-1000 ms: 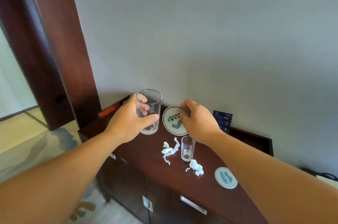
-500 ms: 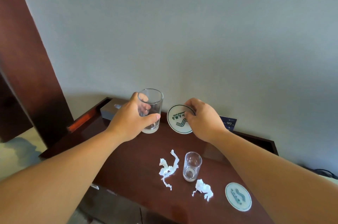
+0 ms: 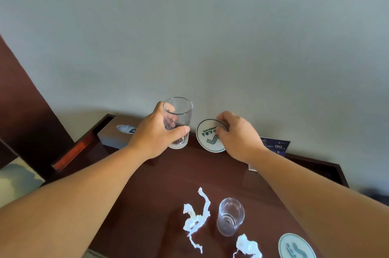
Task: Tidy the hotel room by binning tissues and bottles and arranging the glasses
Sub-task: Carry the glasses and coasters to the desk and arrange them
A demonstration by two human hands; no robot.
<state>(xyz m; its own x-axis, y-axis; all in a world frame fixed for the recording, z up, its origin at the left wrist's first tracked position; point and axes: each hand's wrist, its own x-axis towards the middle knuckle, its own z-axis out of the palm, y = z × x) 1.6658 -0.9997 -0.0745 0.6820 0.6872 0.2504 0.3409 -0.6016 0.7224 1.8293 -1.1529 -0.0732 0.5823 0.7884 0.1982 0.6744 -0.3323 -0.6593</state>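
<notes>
At the back edge of the dark wooden cabinet top [image 3: 160,184], close to the wall, the left hand [image 3: 154,136] is wrapped around the tall glass [image 3: 178,122], thumb across the front and fingers behind, keeping it upright; whether its base touches the wood I cannot tell. Just beside it the right hand [image 3: 237,137] pinches the far rim of a round coaster [image 3: 210,136] with curled fingers, tilting it up off the surface. The pairing looks deliberate: the coaster is probably being positioned so the glass can be set on it, which would suit arranging the glasses near the wall. A grey tissue box [image 3: 120,133] sits in the back left corner, and a blue card [image 3: 275,147] leans at the back edge behind the right wrist. Toward the front edge stand the small glass [image 3: 230,216], between two crumpled tissues [image 3: 195,218] and [image 3: 247,246], with a second coaster [image 3: 295,246] at the front right. The tissues seem not yet binned.
</notes>
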